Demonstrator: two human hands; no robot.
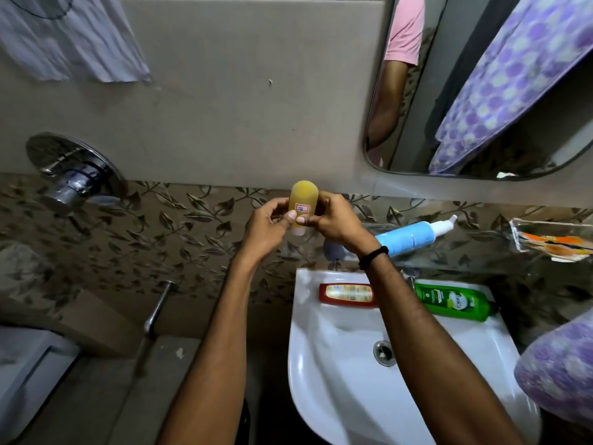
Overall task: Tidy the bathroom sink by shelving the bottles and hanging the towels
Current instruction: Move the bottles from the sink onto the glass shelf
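I hold a yellow bottle upright in front of the leaf-patterned tiles, above the left end of the glass shelf. My left hand and my right hand both grip its lower half, thumbs on the front. A blue pump bottle lies on the shelf to the right. On the back rim of the white sink lie a red bottle and a green bottle. A purple patterned towel shows at the right edge; a white cloth hangs at the top left.
A mirror hangs at the upper right and reflects a purple towel. A chrome shower valve sticks out of the wall at left, with a tap below it. A clear holder with orange items is mounted at the right.
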